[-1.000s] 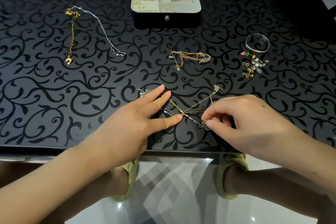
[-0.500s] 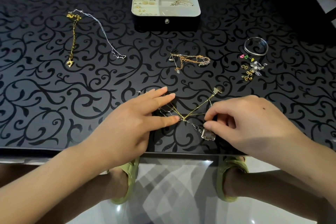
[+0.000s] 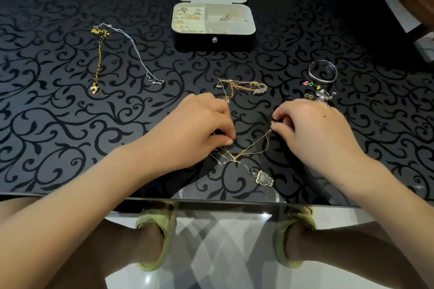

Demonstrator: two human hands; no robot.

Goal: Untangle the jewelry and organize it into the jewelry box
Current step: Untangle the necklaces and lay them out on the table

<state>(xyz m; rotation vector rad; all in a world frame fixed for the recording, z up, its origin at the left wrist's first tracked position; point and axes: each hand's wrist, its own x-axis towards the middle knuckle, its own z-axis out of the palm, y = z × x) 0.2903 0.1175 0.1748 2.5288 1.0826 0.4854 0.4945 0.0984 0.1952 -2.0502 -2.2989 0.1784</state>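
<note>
One open black jewelry box with cream lining, far side of patterned black table. Two gold-and-silver chain tangles: centre tangle, near tangle (clear bear pendant attached). Left hand: fingers curled, pinching near tangle's left strands. Right hand: thumb, forefinger pinching its gold strand
</note>
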